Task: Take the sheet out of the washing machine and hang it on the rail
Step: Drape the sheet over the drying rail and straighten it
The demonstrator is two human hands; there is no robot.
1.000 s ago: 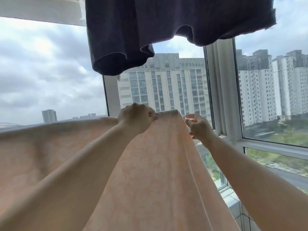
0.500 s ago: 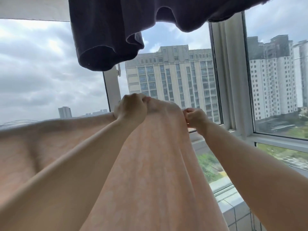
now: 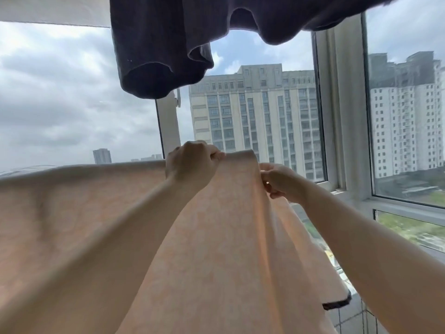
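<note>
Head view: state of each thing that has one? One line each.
Peach sheet: draped over a top line, hanging down, both hands at its top edge.
Left hand: fingers curled, gripping the sheet's top edge.
Right hand: pinching the sheet's right edge.
Dark garment: hanging overhead, apart from the sheet.
Window: right pane looks closed.

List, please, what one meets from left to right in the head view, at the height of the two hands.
Sheet stretched along its top edge → left hand gripping that edge → right hand pinching the sheet's side → white window frame → tower block behind the glass.
</note>
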